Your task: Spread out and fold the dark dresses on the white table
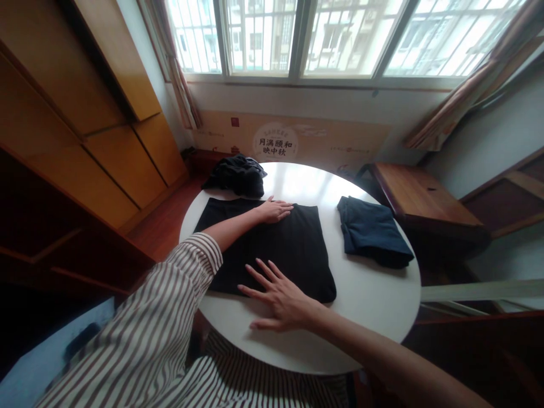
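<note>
A black garment (293, 249), folded into a flat rectangle, lies spread across the white round table (369, 306). Flat on its far edge rests my left hand (274, 211), fingers stretched out. My right hand (280, 300) is at the near edge with fingers spread, the fingertips over the cloth and the thumb over the bare tabletop. Neither hand holds anything. What kind of garment it is cannot be made out.
A crumpled pile of dark clothes (236, 175) sits at the table's far left. On the right lies a folded dark blue garment (374, 232). Beyond stand a wooden desk (425, 192), a printed cardboard panel (340, 136) under the window, and wooden cabinets (123, 170) at left.
</note>
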Tool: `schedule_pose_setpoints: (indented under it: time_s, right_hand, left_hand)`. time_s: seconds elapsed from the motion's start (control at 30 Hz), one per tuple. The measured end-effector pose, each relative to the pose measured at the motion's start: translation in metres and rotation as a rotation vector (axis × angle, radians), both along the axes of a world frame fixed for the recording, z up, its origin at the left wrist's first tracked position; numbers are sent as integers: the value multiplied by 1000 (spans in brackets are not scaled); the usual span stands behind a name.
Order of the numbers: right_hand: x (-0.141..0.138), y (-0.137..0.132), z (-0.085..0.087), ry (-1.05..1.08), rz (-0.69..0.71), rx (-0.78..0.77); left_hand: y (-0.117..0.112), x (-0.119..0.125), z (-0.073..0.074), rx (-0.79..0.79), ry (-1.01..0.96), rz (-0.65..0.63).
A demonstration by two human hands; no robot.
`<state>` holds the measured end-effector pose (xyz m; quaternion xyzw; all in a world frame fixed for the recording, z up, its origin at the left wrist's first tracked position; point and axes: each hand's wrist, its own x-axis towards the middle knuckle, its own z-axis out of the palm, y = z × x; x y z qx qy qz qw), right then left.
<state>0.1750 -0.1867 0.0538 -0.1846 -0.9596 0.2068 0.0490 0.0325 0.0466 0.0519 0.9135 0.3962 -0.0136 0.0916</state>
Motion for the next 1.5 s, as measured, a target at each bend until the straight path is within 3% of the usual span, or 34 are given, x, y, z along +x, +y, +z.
schedule_pose_setpoints:
  time_s: [0.13,0.2,0.33,0.43,0.57,0.7,0.87,1.03,1.13,1.27,1.5]
  right_hand:
    - [12,-3,10,54,0,-17]
    - [34,-4,15,114,-42,38]
    - [98,-8,14,131,-155,289]
    - [136,-9,1,81,-213,444]
    - [151,-4,-18,71,-267,536]
    - [146,7,-26,146,-320,509]
    - [138,11,-17,110,-264,522]
    - [131,5,-4,-29,-153,423]
    - [129,7,-10,21,-167,518]
    - [130,12,-24,98,-170,617]
    - [142,14,-24,133,-224,520]
  left_hand:
    - [-39,-13,15,61,-103,75]
    - [-79,-33,24,105,-189,51]
    - [-183,-94,37,106,-197,-96]
    - [-250,-142,33,130,-112,-54]
    - [-293,-188,11,260,-20,29]
    - [-301,-209,-6,359,-5,128]
    - [-292,-213,-11,441,-55,245]
    - [-280,-221,-7,393,-52,180]
    - [-276,-223,-6,358,-23,128]
    - [-274,-218,-8,356,-27,174]
    - [-275,-220,-13,410,-146,188]
